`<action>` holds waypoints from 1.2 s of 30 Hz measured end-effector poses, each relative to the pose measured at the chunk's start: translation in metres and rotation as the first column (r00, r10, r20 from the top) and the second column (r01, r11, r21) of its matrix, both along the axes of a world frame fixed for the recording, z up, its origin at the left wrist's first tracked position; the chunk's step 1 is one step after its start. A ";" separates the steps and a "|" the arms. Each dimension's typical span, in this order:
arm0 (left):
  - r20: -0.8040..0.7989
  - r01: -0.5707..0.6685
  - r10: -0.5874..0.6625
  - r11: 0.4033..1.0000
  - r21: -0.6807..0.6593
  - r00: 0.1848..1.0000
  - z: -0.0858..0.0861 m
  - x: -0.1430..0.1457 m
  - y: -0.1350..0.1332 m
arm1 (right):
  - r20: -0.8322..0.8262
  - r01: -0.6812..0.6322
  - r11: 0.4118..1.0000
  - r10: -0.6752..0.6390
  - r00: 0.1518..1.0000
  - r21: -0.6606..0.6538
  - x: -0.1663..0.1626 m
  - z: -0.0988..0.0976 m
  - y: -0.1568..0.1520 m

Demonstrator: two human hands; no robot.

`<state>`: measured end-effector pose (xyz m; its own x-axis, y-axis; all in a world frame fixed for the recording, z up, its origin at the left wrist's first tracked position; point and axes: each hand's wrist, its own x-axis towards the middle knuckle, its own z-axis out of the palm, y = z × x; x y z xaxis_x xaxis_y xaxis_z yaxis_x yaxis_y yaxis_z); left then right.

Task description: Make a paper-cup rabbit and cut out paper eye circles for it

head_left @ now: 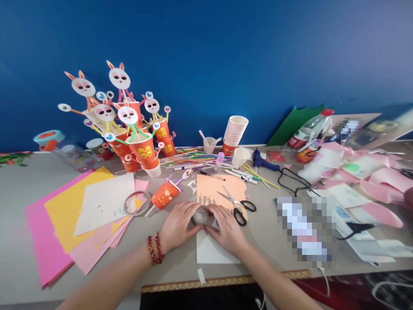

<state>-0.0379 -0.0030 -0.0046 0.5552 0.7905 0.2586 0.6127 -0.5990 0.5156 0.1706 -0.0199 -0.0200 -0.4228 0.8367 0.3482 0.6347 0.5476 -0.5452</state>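
My left hand [180, 224] and my right hand [229, 228] meet above a white sheet of paper [217, 252]. Between them, the fingers and thumbs of both curl around a small round grey roll [201, 215] that looks like tape; the fingers hide part of it. Just beyond lies a peach-coloured sheet [209, 185] with black-handled scissors [237, 202] open across its right side. Left of my hands, a red paper cup [165, 194] lies tipped over, with purple strips and a small rabbit face [187, 174] by its rim.
Several rabbit-faced red cups [146, 150] stand stacked at the back left. Coloured sheets [53, 219] and a grey ring [127, 202] lie at left. Behind are paper cups [237, 129], pens, and a blue glue gun [265, 162]. Pink-and-white cut paper [383, 215] covers the right side.
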 end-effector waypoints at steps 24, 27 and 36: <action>0.049 -0.022 0.028 0.992 -0.121 0.998 -0.001 -0.001 0.007 | -0.016 0.008 0.996 -0.010 1.000 -0.094 0.001 -0.001 0.006; 0.041 -0.025 0.030 0.993 -0.119 0.999 0.000 -0.001 0.007 | -0.015 0.010 0.994 -0.012 1.000 -0.105 0.001 -0.001 0.005; 0.058 -0.022 0.032 0.987 -0.160 0.998 0.003 0.000 0.007 | -0.002 0.011 0.996 -0.012 1.000 -0.089 0.002 -0.002 0.006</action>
